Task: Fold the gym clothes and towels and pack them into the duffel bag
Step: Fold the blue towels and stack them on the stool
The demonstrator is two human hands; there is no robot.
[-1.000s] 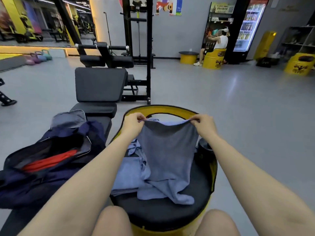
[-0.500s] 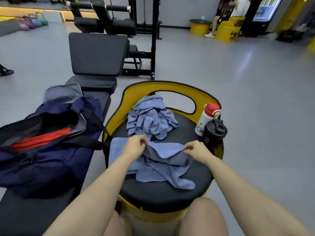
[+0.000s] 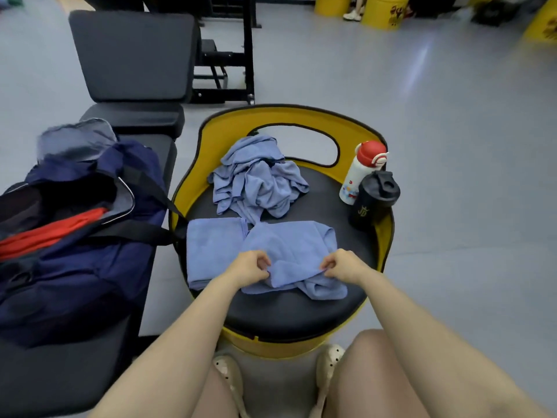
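Pinching the near edge of the blue towel [image 3: 289, 254] with both hands, I have it laid on the black cushion of the yellow stool [image 3: 289, 315]. My left hand [image 3: 248, 267] has its fingers curled onto one near corner and my right hand [image 3: 342, 263] has thumb and fingers closed on the other. The towel lies partly over an already folded blue towel [image 3: 211, 245] at the stool's left side, and a rumpled tail of it trails toward me under my right wrist. To fold it well, I think I should pull the two corners apart until the edge is taut, tuck that loose tail flat, then carry the edge over to meet the far edge squarely and smooth the crease. A crumpled blue garment [image 3: 256, 179] waits unfolded behind. The navy duffel bag [image 3: 81, 245] sits open on the bench [image 3: 132, 55] to my left, something red showing inside. A red-capped bottle [image 3: 361, 173] and a black shaker [image 3: 375, 200] stand on the stool's right side; I should keep cloth from sweeping them.
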